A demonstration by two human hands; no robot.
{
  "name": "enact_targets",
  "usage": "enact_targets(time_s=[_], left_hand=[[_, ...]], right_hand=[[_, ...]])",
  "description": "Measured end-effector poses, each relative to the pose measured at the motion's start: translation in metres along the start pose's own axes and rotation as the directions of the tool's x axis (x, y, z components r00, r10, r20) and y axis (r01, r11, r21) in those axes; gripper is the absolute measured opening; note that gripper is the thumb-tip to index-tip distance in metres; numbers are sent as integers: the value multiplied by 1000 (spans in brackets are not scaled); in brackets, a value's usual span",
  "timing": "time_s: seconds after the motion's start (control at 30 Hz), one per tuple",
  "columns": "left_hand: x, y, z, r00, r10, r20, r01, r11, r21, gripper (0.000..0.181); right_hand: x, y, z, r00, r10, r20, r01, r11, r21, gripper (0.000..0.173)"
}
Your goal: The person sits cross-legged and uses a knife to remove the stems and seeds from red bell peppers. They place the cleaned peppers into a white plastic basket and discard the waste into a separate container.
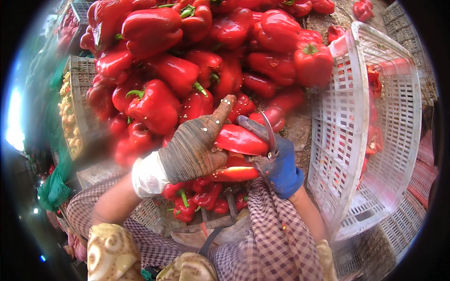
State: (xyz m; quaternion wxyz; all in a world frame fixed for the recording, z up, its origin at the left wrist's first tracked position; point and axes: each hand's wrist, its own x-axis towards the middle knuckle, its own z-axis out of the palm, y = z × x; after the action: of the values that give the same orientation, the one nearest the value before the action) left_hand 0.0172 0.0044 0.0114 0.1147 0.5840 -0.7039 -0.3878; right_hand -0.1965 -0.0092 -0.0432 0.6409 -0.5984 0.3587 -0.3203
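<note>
A split red bell pepper (240, 139) is between my two gloved hands, its cut edges showing pale inside. My left hand (197, 147), in a worn grey-brown knit glove with a white cuff, grips its left side, with the index finger stretched out. On the right end of the pepper is my right hand (277, 154), in a blue glove. That hand also holds a small curved knife (269, 133), its blade pointing up beside the pepper; the handle is hidden. Pale seeds stick to the left glove. Just beyond my hands lies a heap of whole red bell peppers (154, 105).
At right, a white plastic crate (339, 140) lies tilted, with cut red peppers (374, 140) inside. Another crate (82, 95) at left stands beside pale yellowish pieces (68, 116). Smaller red peppers (190, 200) lie near my lap, and green netting (54, 189) hangs at left.
</note>
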Motion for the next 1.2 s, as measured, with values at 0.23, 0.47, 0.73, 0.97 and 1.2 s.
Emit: enact_targets(time_s=[0.23, 0.47, 0.73, 0.97, 1.2], left_hand=[[-25, 3, -28, 961, -241, -137, 274, 905, 326, 100], [-117, -52, -170, 835, -207, -511, 380, 887, 262, 68], [-198, -126, -293, 744, 171, -646, 578, 322, 750, 60], [-24, 41, -1, 938, -341, -64, 163, 597, -785, 71], [25, 39, 75, 818, -537, -206, -176, 107, -979, 37]], right_hand=[[3, -13, 6, 985, -173, -10, 161, 931, -329, 65], [-7, 2, -16, 908, 29, -418, -34, 999, -6, 52], [17, -8, 3, 848, 40, -528, 30, 992, 124, 54], [28, -2, 17, 769, -258, -585, 154, 963, -222, 83], [21, 16, 12, 738, -497, -457, 227, 820, -525, 78]])
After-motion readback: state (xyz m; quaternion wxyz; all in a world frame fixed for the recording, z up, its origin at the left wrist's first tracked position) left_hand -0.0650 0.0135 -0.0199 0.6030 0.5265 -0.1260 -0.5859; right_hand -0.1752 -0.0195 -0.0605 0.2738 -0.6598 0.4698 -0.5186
